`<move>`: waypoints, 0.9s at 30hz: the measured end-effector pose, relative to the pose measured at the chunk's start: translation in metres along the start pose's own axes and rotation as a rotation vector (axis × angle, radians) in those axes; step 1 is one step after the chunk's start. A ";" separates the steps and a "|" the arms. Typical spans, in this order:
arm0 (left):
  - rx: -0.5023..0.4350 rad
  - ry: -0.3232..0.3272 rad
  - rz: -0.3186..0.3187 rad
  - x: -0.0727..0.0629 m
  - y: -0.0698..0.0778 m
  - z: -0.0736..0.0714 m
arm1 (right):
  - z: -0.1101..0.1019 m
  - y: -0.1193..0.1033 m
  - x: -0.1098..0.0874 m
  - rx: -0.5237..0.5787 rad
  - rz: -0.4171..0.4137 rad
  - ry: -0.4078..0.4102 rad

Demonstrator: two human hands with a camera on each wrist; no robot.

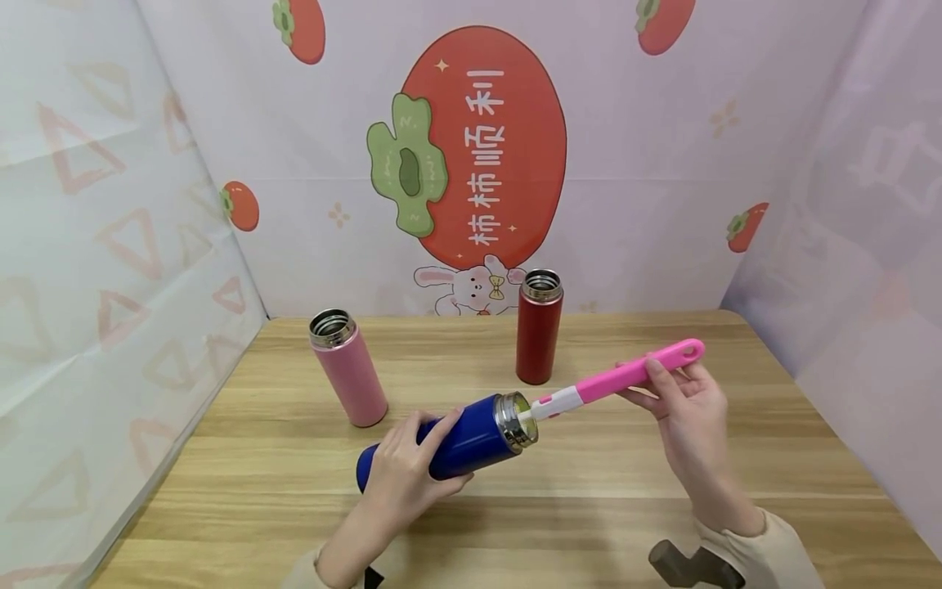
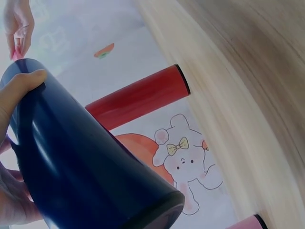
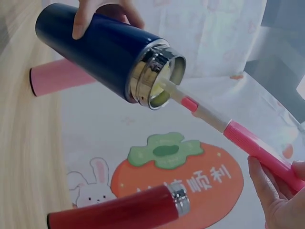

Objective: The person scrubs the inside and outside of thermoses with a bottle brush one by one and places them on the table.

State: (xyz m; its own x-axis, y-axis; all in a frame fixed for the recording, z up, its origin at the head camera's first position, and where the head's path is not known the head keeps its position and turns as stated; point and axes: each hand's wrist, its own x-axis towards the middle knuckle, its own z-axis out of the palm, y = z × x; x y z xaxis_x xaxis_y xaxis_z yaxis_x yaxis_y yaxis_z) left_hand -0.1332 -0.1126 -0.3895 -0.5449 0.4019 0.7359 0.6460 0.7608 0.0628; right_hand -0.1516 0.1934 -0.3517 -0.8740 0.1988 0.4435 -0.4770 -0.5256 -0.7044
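Note:
My left hand (image 1: 405, 468) grips a blue thermos bottle (image 1: 471, 438) round its middle, tilted with its lidless steel mouth (image 3: 151, 76) up toward the right. My right hand (image 1: 688, 409) holds the pink handle of a bottle brush (image 1: 625, 376) between thumb and fingers. The white neck (image 3: 205, 114) of the brush enters the bottle mouth, and something yellowish shows just inside the rim; the rest of the brush head is hidden in the bottle. In the left wrist view the blue bottle's base points to the lower right.
A pink thermos (image 1: 349, 372) stands lidless at the left, behind the left hand. A red thermos (image 1: 537, 331), lidless too, stands toward the table's back edge. Under them is a wood-grain table (image 1: 257, 491), with printed cloth (image 1: 625, 164) hanging behind it and at both sides.

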 end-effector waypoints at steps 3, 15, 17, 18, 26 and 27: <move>0.009 0.006 0.012 -0.001 -0.002 0.000 | 0.023 -0.019 -0.005 -0.012 0.003 0.036; 0.015 -0.023 0.006 -0.007 -0.008 -0.004 | 0.010 -0.026 -0.001 0.040 0.002 0.020; 0.015 -0.029 0.007 -0.007 -0.008 -0.004 | 0.009 -0.027 -0.001 0.041 0.003 0.023; 0.013 -0.033 0.005 -0.007 -0.008 -0.005 | 0.009 -0.027 -0.001 0.043 0.002 0.024; 0.012 -0.045 0.000 -0.008 -0.007 -0.006 | 0.006 -0.029 -0.001 0.070 -0.011 0.047; 0.013 -0.043 0.001 -0.008 -0.007 -0.006 | 0.005 -0.029 -0.001 0.070 -0.010 0.047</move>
State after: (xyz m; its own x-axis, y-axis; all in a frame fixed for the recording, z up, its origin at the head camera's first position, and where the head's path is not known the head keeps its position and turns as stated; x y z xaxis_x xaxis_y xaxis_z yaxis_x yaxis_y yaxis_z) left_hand -0.1305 -0.1239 -0.3917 -0.5669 0.4240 0.7063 0.6396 0.7669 0.0530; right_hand -0.1362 0.2044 -0.3287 -0.8734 0.2420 0.4226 -0.4794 -0.5796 -0.6589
